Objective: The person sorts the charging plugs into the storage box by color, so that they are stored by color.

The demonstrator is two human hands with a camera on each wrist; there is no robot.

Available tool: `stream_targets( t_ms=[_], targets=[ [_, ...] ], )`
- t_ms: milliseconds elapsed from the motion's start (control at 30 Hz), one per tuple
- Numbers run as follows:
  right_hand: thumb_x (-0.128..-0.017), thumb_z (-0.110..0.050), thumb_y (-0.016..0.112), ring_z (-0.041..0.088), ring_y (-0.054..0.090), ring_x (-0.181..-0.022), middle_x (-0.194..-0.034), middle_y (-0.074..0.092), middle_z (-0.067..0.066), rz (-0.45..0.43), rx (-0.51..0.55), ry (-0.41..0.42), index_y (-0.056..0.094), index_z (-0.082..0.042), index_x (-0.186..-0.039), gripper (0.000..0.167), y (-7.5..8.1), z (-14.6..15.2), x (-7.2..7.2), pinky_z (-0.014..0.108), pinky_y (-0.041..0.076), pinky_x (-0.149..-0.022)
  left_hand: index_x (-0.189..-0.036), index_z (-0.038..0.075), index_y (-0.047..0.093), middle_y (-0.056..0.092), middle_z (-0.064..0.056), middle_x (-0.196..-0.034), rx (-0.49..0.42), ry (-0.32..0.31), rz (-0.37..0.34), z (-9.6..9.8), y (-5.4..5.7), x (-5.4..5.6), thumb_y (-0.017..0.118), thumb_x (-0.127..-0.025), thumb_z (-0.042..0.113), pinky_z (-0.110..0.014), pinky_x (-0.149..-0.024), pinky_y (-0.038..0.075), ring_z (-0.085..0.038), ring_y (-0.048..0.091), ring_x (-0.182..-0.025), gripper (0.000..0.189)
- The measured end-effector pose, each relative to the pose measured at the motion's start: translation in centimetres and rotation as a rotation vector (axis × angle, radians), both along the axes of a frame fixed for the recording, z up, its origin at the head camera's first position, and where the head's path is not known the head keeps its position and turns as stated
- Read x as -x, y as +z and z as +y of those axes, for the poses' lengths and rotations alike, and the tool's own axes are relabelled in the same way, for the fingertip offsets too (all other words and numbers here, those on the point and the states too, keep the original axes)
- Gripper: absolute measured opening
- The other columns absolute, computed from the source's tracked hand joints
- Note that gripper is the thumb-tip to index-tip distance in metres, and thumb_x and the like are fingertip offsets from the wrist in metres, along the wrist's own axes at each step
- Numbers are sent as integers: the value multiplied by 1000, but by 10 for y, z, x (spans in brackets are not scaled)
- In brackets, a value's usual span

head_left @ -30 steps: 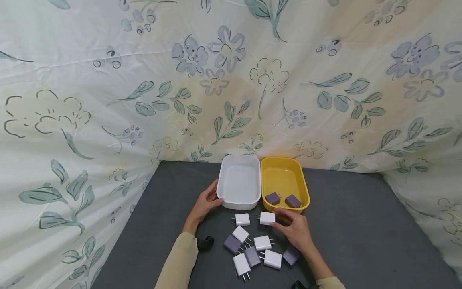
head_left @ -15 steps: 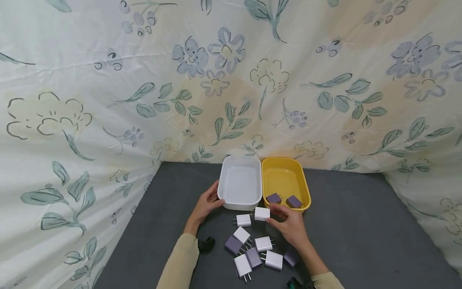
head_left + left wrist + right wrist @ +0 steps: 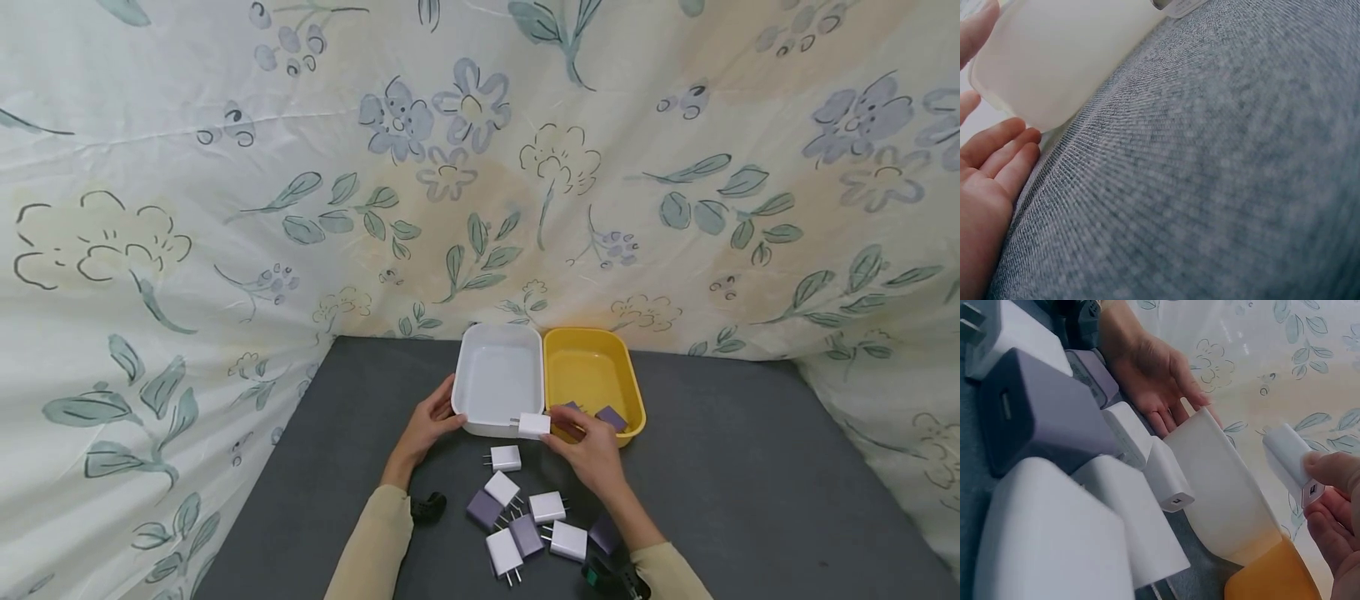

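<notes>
My right hand (image 3: 592, 458) pinches a white plug-in charger (image 3: 533, 426) by its rear end, thumb against fingers. The charger hangs over the front rim of the white plastic bin (image 3: 497, 367), prongs pointing left. In the right wrist view, this charger (image 3: 1286, 456) shows its USB port by the fingertips. My left hand (image 3: 422, 432) rests against the bin's front left corner, thumb on the front and fingers along the side. The left wrist view shows its relaxed fingers (image 3: 1000, 150) at the bin's wall (image 3: 1066, 62). Joined to the right stands a yellow bin (image 3: 588, 362) holding two purple chargers, one partly hidden.
Before the bins, several white and purple chargers lie loosely on the dark grey tabletop (image 3: 712, 467). One white charger (image 3: 505, 457) sits just below the white bin. A purple charger (image 3: 604, 533) lies beside my right forearm. A floral cloth (image 3: 480, 167) hangs behind.
My right hand has carried the white charger left and away from me, from near the yellow bin's front to over the white bin's front rim. My left hand has stayed put.
</notes>
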State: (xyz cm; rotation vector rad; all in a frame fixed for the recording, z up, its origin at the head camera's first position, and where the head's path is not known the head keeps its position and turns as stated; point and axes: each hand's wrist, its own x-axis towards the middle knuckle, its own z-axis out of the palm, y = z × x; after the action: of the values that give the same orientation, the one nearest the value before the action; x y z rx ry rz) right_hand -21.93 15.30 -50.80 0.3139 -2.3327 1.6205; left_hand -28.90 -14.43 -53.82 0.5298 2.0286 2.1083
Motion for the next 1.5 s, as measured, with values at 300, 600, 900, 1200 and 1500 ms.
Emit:
stream_targets(
  t_ms=[300, 600, 900, 1200, 1500],
  targets=[
    [-72, -5, 84, 29, 71, -100, -108, 73, 14, 12, -1, -29, 71, 1, -111, 41, 1, -4, 10, 33, 56, -86, -156, 9, 23, 28, -15, -159, 8, 7, -9, 2, -2, 1, 70, -88, 4, -40, -117, 29, -30, 31, -146, 83],
    [-71, -9, 86, 32, 72, -95, -103, 73, 17, 37, 18, -74, 73, 0, -107, 40, -5, -8, 23, 36, 57, -83, -154, 18, 29, 35, -8, -157, 18, 51, 24, 0, -24, 10, 71, -87, 3, -36, -115, 34, -26, 37, -144, 81],
    [-71, -3, 85, 30, 71, -96, -103, 73, 15, 2, 15, -72, 71, 3, -108, 40, -6, -18, 32, 37, 56, -86, -154, 15, 29, 35, -10, -157, 9, 49, 37, 0, -22, 8, 72, -86, 4, -36, -114, 34, -27, 37, -144, 82],
    [-71, -7, 85, 27, 71, -98, -106, 73, 14, -51, -16, -62, 70, 1, -113, 45, -5, -22, 34, 34, 56, -86, -155, 15, 28, 35, -11, -157, 1, 51, 24, 0, -24, 9, 72, -86, 4, -32, -113, 36, -29, 36, -144, 82],
    [-77, -8, 82, 29, 69, -105, -114, 72, 15, -89, -40, -146, 69, -1, -118, 44, 1, -22, 31, 36, 54, -90, -155, 13, 27, 31, -15, -158, 1, 38, 43, 0, -25, 10, 73, -86, 7, -30, -112, 38, -32, 35, -144, 83]
  ],
)
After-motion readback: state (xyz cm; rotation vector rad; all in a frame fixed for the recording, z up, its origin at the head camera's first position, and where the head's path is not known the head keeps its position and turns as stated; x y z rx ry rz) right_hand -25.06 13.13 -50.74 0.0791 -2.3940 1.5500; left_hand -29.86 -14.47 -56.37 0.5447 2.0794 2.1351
